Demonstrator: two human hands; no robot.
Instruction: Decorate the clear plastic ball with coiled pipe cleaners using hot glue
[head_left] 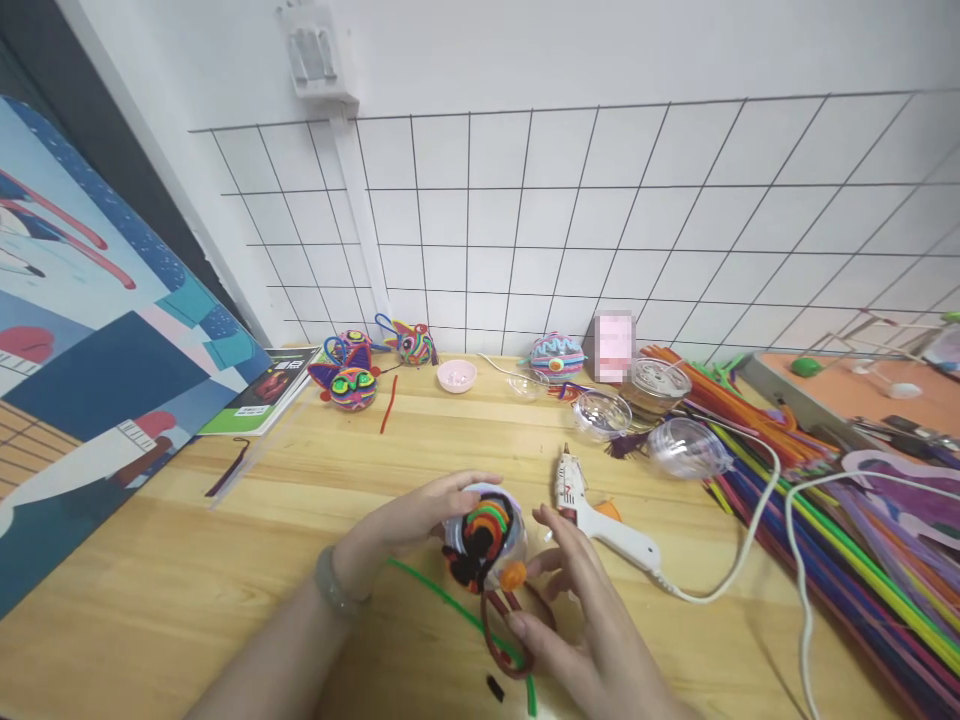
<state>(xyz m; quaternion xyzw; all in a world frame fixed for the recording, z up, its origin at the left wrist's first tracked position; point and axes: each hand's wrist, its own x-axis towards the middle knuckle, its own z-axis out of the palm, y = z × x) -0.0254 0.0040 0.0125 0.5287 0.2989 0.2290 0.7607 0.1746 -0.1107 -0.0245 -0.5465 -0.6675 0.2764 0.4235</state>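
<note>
In the lower middle of the head view is a clear plastic ball point(523, 535) decorated with coiled pipe cleaners in black, orange and green. My left hand point(431, 510) is closed round its left side and top. An orange round piece point(513, 575) sits low on the ball, and a brown cord loop point(487, 640) hangs below it. To the right, my right hand point(581, 610) has its fingers spread and curved, its thumb close to the cord; whether they touch, I cannot tell. A green pipe cleaner point(439, 592) lies under the ball, beside a short black piece point(495, 687).
A white glue gun point(619, 535) lies right of the ball, its cord point(739, 585) curving right. Pipe cleaner bundles point(847, 590) fill the right side. Clear plastic half-shells point(686, 448), a pink bowl point(457, 377) and finished decorated balls point(352, 387) stand behind. A picture board point(97, 370) leans left.
</note>
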